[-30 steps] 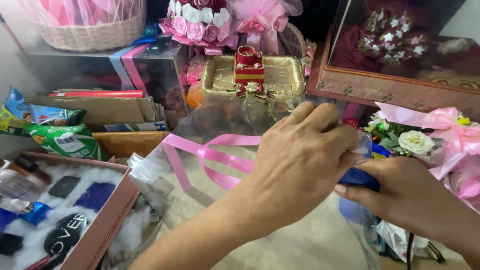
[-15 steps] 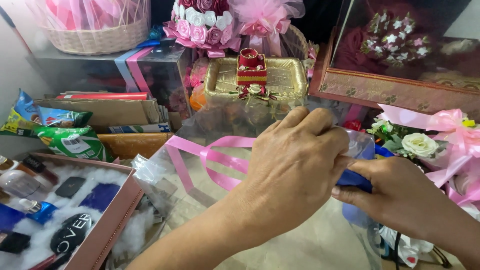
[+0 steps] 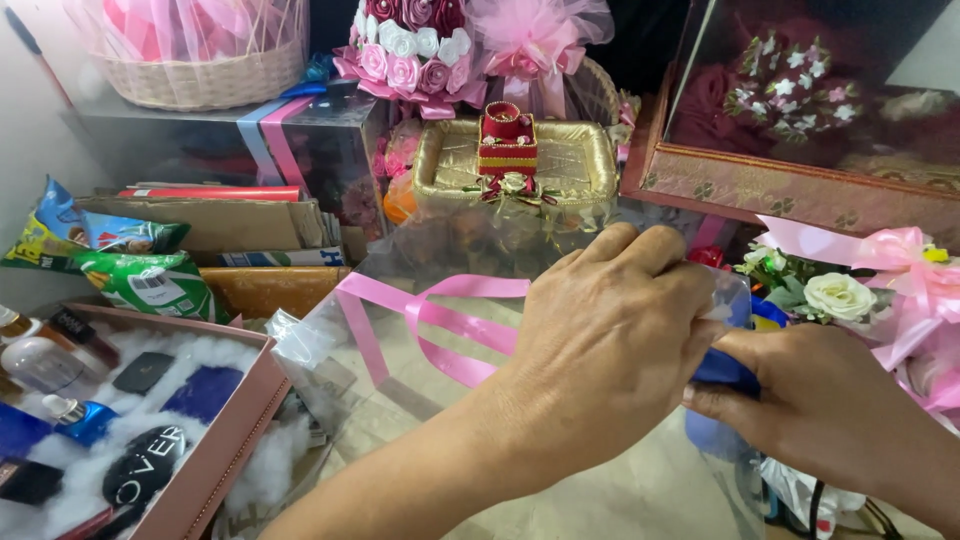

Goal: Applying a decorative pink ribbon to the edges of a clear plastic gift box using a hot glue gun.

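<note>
A clear plastic-wrapped box (image 3: pixel 560 440) with pink ribbon (image 3: pixel 440 325) fills the middle, its long side running left to right. The left hand (image 3: pixel 600 350) lies curled over its right top edge — the right hand (image 3: pixel 820 410) just beside, pinching a blue tool (image 3: pixel 725 370) between them, touching both

The left hand (image 3: pixel 610 350) has slid a little to the left and lower on the clear wrap (image 3: pixel 400 400). The right hand (image 3: pixel 830 410) has come closer under it, pinching the blue thing (image 3: pixel 725 370).
</note>
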